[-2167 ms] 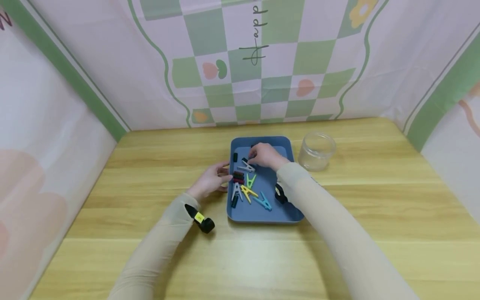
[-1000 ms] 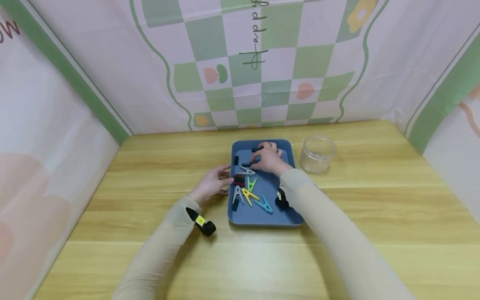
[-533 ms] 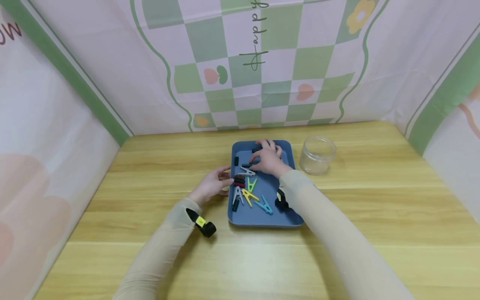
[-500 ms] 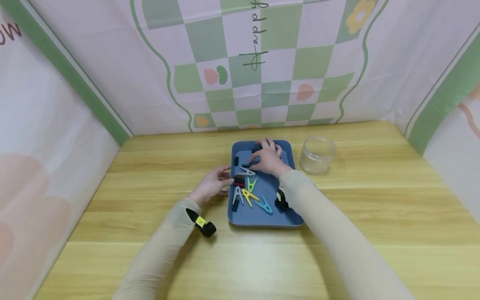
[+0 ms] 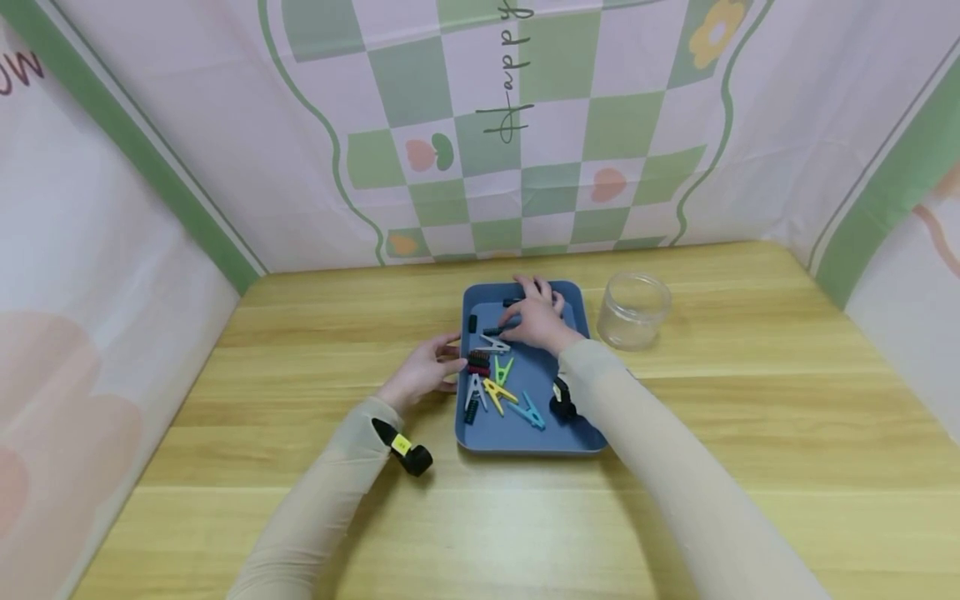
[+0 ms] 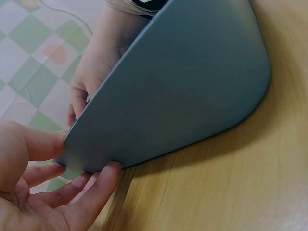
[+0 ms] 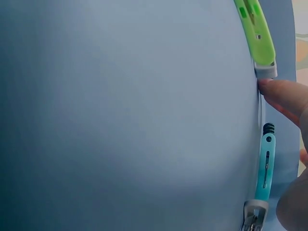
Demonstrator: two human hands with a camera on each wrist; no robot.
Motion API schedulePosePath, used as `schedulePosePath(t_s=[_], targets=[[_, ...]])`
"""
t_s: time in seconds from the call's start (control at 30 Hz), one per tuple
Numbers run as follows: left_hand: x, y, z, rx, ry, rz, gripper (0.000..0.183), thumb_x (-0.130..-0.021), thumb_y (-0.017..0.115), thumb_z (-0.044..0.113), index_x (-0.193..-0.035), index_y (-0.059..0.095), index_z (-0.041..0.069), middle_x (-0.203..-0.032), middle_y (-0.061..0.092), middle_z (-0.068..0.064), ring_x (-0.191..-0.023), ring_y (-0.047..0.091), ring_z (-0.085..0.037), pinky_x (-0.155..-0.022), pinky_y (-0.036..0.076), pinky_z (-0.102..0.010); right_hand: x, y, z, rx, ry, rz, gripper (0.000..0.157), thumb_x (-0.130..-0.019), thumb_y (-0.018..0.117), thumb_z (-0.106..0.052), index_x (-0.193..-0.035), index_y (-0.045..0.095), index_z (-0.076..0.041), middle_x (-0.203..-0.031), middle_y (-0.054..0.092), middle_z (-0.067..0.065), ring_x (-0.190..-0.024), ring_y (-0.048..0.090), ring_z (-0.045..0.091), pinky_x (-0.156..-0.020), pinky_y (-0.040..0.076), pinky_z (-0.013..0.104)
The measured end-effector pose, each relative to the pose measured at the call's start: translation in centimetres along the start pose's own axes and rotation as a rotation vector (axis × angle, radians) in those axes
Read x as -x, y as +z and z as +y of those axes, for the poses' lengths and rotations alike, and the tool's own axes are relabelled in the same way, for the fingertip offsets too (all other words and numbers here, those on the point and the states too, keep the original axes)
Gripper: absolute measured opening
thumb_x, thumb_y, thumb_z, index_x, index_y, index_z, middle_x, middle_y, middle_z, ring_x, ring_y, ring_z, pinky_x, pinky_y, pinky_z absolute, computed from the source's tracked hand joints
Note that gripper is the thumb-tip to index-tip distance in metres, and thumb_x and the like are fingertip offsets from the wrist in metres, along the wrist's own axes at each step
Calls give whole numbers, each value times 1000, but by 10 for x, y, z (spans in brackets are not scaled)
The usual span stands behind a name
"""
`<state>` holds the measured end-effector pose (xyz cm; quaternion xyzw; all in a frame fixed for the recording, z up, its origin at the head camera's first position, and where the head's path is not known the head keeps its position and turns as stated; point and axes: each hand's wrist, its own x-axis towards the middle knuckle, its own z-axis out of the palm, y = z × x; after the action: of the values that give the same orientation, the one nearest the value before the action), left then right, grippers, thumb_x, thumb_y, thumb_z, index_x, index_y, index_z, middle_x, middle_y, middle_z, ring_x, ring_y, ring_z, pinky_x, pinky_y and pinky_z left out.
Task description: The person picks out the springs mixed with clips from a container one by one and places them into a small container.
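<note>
Fingers on the right hand (image 5: 538, 323) have spread out and reached to the far end of the tray (image 5: 510, 443) since the first look.

Its thumb and one finger are now at the end of a small black piece (image 5: 491, 332) in the tray; you cannot tell if they pinch it. Its other fingers are apart, over the far end. The left hand (image 5: 422, 369) has its fingers spread too, and they touch the outside of the tray's left wall. Just beside the black piece lies a grey peg (image 5: 495, 344). Nearer the person, also in the tray, are a green peg (image 5: 502, 371), a yellow peg (image 5: 497, 392) and a blue peg (image 5: 529, 412). A clear jar (image 5: 628, 330) stands on the table (image 5: 750, 400), right of the tray.
</note>
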<state>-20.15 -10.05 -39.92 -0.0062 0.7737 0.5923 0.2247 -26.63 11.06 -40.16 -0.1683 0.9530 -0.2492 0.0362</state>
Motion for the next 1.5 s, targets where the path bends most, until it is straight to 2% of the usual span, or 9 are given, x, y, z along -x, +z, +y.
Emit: schedulePosePath(t_s=[0.43,0.73,0.93,1.13,1.27,1.5], targets=[[0,1,1,-7,-9,2,58,-94,56,6,-147,33,12,-137,46,-18,-119,52,-32,-83,58,-38,-1,-1,0,-54,18,-1,12,-83,73,-24,-90,75,-14,-157,15,11,-143,-4,40,-110,0,63],[1,0,2,-17,5,3,57,-94,56,6,-147,33,11,-136,46,-19,-118,53,-32,-84,58,-39,-2,-3,-2,-142,35,20,14,-82,74,-26,-89,76,-14,-157,17,10,-143,-4,39,-110,0,63],[2,1,2,-10,9,4,58,-94,56,5,-147,33,10,-136,47,-19,-117,54,-32,-82,59,-39,0,-4,-1,-177,15,38,11,-83,73,-25,-87,76,-15,-156,19,10,-143,-2,38,-109,0,63],[0,2,0,-7,9,12,58,-93,57,5,-146,34,10,-135,47,-19,-115,54,-32,-81,59,-39,0,-9,-3,-188,5,60,13,-84,72,-23,-90,75,-12,-155,21,12,-142,1,39,-108,2,62],[0,2,0,-15,10,14,57,-94,56,5,-146,34,10,-135,47,-19,-115,55,-32,-81,59,-38,-3,-15,-4,-210,30,54,19,-84,71,-25,-95,75,-10,-157,17,10,-143,-2,39,-109,-2,62],[0,2,1,-37,9,23,56,-94,56,6,-146,35,11,-135,48,-19,-116,55,-32,-81,59,-39,-2,-27,-9,-234,32,65,21,-83,72,-29,-95,75,-11,-158,15,8,-142,-1,39,-108,1,63]])
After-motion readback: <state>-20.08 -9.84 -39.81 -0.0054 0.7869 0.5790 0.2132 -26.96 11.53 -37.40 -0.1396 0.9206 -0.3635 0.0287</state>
